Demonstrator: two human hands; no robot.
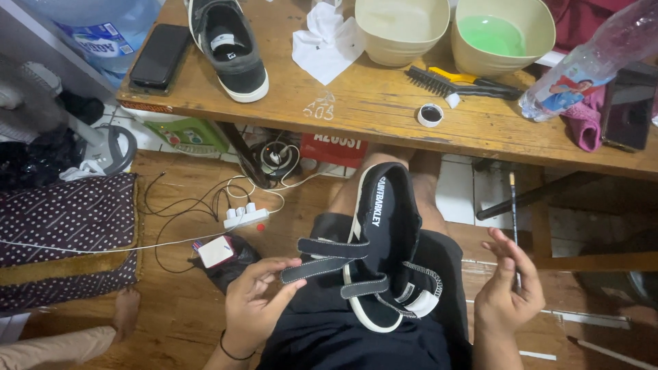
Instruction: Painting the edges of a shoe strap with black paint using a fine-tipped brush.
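Shoe (384,240) sits on your lap, light and floppy; your left hand (257,301) pinches its soft strap (312,270), your right hand (507,288) pinches a thin brush (513,212). I'd grab the stiff sole.

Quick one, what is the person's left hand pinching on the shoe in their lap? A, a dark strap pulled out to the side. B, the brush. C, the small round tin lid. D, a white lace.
A: the left hand holds the end of a dark strap that sticks out sideways from the black and white shoe on the lap, while the brush and small round lid lie on the wooden table.
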